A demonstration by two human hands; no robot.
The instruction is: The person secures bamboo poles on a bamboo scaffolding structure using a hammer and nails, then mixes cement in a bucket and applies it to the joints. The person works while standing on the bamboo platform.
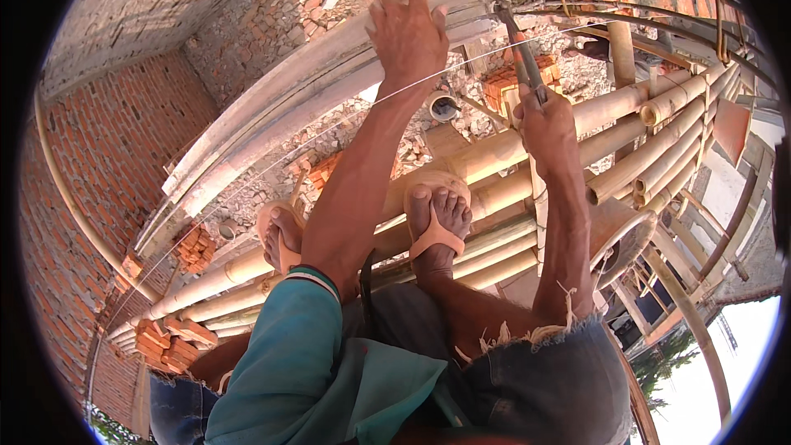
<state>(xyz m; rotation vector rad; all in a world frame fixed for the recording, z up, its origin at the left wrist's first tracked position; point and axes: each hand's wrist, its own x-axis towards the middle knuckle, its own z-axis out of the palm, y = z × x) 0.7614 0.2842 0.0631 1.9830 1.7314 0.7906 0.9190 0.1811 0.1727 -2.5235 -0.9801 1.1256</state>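
My left hand [409,37] lies over the top of a long grey-white timber form [329,74], its fingers apart and holding nothing. My right hand [545,128] is closed round the lower end of a long slim metal tool [527,58]; it has a dark head and a partly orange shaft, and its exact kind is unclear. The tool's head sits close to the right end of the form. A thin white string [317,131] stretches along the form and crosses in front of my left wrist. Both my feet, in orange sandals, rest on bamboo poles [486,156].
Broken brick and rubble lie far below, with brick stacks [196,249] and a bucket [443,105]. A brick wall [124,140] rises at left. Loose bricks [171,344] sit on the poles at lower left. At right are bundled bamboo [676,148] and a large tilted basin [618,235].
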